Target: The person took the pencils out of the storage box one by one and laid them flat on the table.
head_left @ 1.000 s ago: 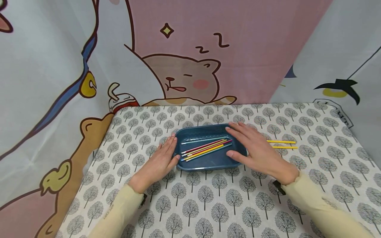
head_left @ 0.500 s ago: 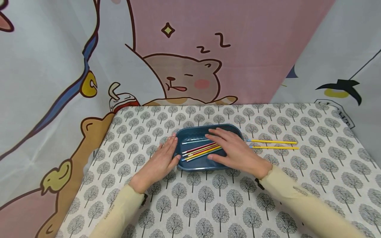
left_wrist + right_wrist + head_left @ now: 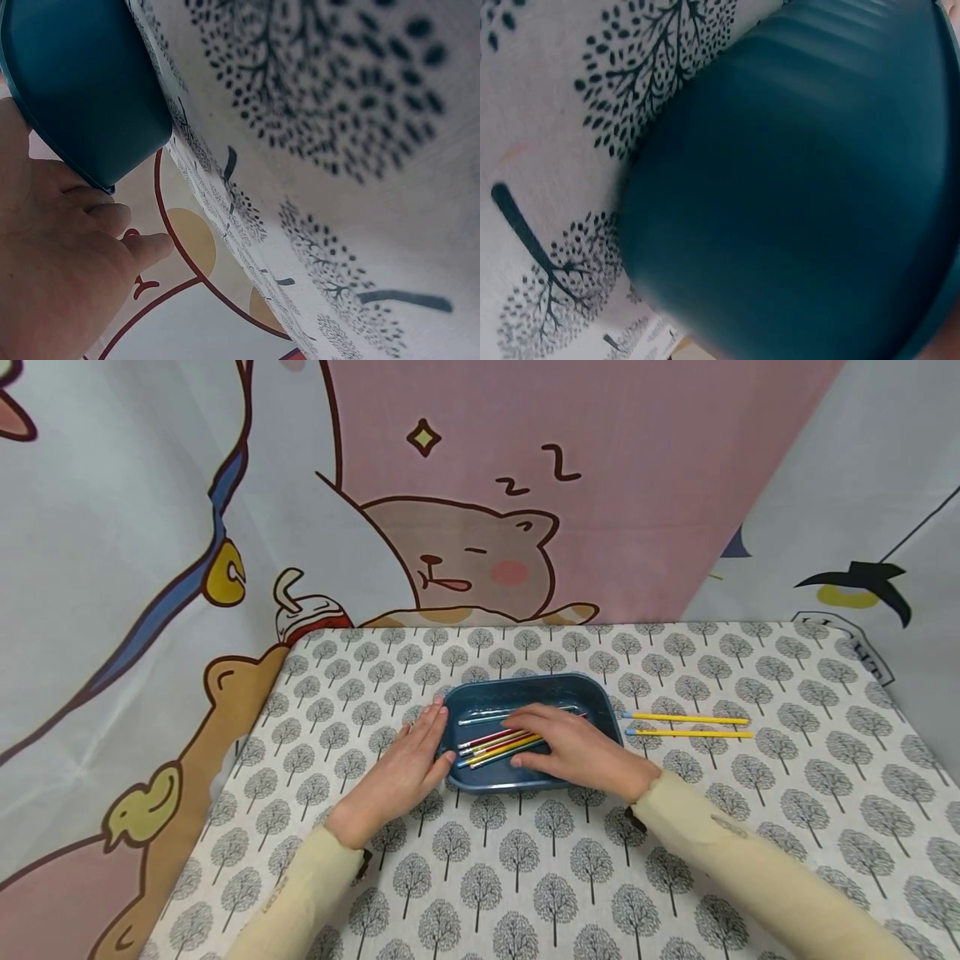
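A dark blue tray [image 3: 600,693] sits on the tree-print cloth, with several coloured pencils [image 3: 487,745] lying in it, their eraser ends to the left. My left hand [image 3: 405,766] rests against the tray's left end, fingers fairly straight along the outer wall and the thumb at the rim; the left wrist view shows its fingers [image 3: 109,217] at the rim. Reaching over the right rim, my right hand [image 3: 573,747] is low over the pencils, thumb on the near side and fingers on the far side. The hand covers the pencils' right ends. In the right wrist view, the tray's outer wall [image 3: 780,202] blocks the fingers.
Two yellow pencils [image 3: 690,727] with blue ends lie side by side on the cloth, just right of the tray. Tree-print cloth [image 3: 517,860] covers the table. Behind it hangs a cartoon-printed curtain [image 3: 480,560].
My right hand has moved left from the tray's right rim and down over the pencils, its spread fingers drawing in. The left hand, tray and pencils have stayed put.
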### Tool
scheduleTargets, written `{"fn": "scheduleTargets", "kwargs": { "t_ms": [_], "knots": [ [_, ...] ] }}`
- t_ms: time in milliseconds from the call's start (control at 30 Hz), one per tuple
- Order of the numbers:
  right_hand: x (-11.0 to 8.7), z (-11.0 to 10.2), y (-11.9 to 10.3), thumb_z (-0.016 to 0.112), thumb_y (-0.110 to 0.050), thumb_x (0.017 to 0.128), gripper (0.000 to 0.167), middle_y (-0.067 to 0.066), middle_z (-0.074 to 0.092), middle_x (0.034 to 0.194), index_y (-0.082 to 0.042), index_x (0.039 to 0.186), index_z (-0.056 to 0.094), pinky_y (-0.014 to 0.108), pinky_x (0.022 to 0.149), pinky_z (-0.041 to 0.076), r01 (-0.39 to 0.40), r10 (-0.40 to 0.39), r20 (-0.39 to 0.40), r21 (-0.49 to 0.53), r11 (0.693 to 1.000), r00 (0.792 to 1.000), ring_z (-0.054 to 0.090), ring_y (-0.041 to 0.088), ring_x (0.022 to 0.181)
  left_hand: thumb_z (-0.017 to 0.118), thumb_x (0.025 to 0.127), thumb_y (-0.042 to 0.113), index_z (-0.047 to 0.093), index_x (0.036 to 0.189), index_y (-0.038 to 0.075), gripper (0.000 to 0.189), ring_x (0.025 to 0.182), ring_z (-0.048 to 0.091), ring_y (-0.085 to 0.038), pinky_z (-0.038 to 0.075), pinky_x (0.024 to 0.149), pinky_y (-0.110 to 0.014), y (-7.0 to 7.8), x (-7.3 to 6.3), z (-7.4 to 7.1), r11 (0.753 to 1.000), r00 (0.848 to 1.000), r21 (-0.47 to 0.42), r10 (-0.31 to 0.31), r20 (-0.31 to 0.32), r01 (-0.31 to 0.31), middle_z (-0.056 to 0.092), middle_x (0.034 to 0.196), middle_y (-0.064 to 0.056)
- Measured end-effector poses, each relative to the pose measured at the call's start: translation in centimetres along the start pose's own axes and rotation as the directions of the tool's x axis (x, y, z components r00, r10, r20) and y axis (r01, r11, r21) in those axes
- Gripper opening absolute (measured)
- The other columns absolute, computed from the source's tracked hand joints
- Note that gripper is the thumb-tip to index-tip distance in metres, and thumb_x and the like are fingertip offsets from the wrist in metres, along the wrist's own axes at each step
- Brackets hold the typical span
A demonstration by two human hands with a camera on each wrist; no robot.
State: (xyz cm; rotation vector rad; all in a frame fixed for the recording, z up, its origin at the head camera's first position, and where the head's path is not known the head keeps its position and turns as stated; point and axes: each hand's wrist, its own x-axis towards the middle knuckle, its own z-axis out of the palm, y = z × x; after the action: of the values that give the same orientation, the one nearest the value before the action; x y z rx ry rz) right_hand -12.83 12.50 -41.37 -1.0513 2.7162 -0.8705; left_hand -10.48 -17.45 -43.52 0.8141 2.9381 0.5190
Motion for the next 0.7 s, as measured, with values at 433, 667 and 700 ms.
{"fn": "scheduleTargets", "kwargs": {
  "t_ms": [433,667,700],
  "knots": [
    [1.1,1.2,0.9,0.076,-0.027,0.097,0.041,0.002,0.068,0.129,-0.011,0.134,0.069,0.041,0.1,0.056,0.027,-0.033,0.097,0.061,0.998,0.995,0.065,0.019,0.118,0.041,0.112,0.039,0.015,0.165,0.003,0.069,0.158,0.007,-0.022,0.023,0.124,-0.058,0.0,0.0,0.0,1.0,1.0,-0.007,-0.004,0.001,0.004,0.01,0.173,-0.014],
    [1.5,1.3,1.0,0.077,-0.024,0.097,0.036,0.002,0.071,0.122,-0.011,0.129,0.073,0.038,0.093,0.058,0.01,-0.02,0.129,0.077,0.997,0.991,0.068,0.017,0.111,0.038,0.112,0.042,0.015,0.165,0.003,0.069,0.158,0.008,-0.024,0.023,0.124,-0.058,0.0,0.0,0.0,1.0,1.0,-0.005,-0.007,0.005,0.007,0.01,0.173,-0.014],
    [1.5,1.3,1.0,0.077,-0.024,0.097,0.035,0.002,0.071,0.122,-0.011,0.129,0.073,0.038,0.092,0.058,0.006,-0.017,0.133,0.083,0.997,0.991,0.068,0.017,0.11,0.038,0.112,0.042,0.014,0.165,0.004,0.069,0.158,0.009,-0.024,0.023,0.124,-0.058,0.0,0.0,0.0,1.0,1.0,-0.005,-0.008,0.007,0.008,0.01,0.173,-0.014]
  ]
}}
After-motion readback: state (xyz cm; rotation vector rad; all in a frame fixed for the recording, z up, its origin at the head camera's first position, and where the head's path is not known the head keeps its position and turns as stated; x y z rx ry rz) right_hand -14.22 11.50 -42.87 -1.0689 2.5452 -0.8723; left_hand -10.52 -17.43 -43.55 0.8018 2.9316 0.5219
